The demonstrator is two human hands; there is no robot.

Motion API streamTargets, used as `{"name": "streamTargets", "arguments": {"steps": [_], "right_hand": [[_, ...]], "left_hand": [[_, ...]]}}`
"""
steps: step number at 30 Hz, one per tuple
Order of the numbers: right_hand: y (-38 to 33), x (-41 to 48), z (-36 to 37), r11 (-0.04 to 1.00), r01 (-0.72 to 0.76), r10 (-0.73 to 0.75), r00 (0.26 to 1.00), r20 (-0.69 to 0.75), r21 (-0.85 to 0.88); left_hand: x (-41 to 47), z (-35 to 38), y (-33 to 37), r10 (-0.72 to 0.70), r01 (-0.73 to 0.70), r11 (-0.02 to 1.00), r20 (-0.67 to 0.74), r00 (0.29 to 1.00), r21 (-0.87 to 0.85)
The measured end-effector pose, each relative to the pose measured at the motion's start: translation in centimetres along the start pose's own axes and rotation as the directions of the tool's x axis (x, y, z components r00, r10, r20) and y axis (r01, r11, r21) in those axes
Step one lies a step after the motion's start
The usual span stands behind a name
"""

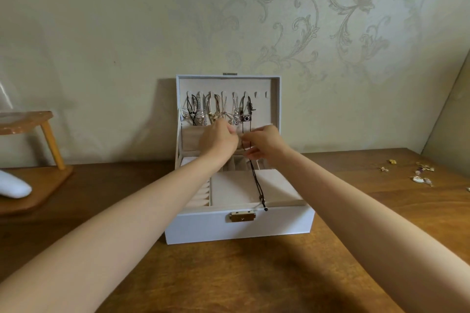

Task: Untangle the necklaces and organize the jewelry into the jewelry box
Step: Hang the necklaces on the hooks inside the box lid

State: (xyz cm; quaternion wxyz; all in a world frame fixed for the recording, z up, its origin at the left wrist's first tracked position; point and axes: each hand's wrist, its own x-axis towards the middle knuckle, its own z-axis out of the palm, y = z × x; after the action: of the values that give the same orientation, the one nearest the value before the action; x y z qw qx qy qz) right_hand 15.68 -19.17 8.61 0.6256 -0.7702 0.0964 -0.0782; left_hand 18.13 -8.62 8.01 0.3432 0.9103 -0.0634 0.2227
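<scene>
box (239, 229): white, open, mid-tabletop near the back edge, lid (276, 109) upright
necklaces (216, 109): hung in the lid
cord (256, 180): black, trails from the lid down over the tray (end past the box's front rim)
left hand (218, 142): fingers curled beside cord, grip unclear
right hand (264, 145): fingers pinch cord
loose jewelry (419, 173): right edge

A brown wooden table (229, 274) with visible grain runs along a patterned wall. A white rectangular jewelry box (203, 229) with a gold clasp stands on it midway between the left and right edges, its open lid upright near the back edge. Toward the back left corner sits the flat base of a light wooden stand (45, 185). Small gold and pale loose jewelry pieces (419, 179) lie scattered near the right edge, well apart from the box.
</scene>
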Motion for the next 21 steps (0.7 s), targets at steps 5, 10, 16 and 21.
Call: {"name": "streamTargets", "arguments": {"steps": [5, 10, 16, 21], "right_hand": [[-0.1, -0.6, 0.8, 0.961, -0.14, 0.099, 0.979, 0.178, 0.237], [0.2, -1.3, -0.7, 0.993, -0.089, 0.072, 0.977, 0.199, 0.079], [-0.2, -1.4, -3.4, 0.944, 0.183, -0.179, 0.983, 0.041, -0.274], [-1.5, -1.1, -5.6, 0.886, 0.302, -0.327, 0.945, -0.011, -0.353]], "left_hand": [[-1.0, -0.7, -0.2, 0.384, -0.374, 0.919, 0.069, 0.921, -0.129], [0.0, -1.0, -1.3, 0.453, -0.435, 0.892, 0.283, 0.846, -0.125], [0.3, -0.2, -2.3, 0.422, -0.398, 0.904, 0.178, 0.889, -0.159], [1.0, 0.6, -2.3, 0.227, -0.228, 0.906, -0.046, 0.973, -0.357]]}}
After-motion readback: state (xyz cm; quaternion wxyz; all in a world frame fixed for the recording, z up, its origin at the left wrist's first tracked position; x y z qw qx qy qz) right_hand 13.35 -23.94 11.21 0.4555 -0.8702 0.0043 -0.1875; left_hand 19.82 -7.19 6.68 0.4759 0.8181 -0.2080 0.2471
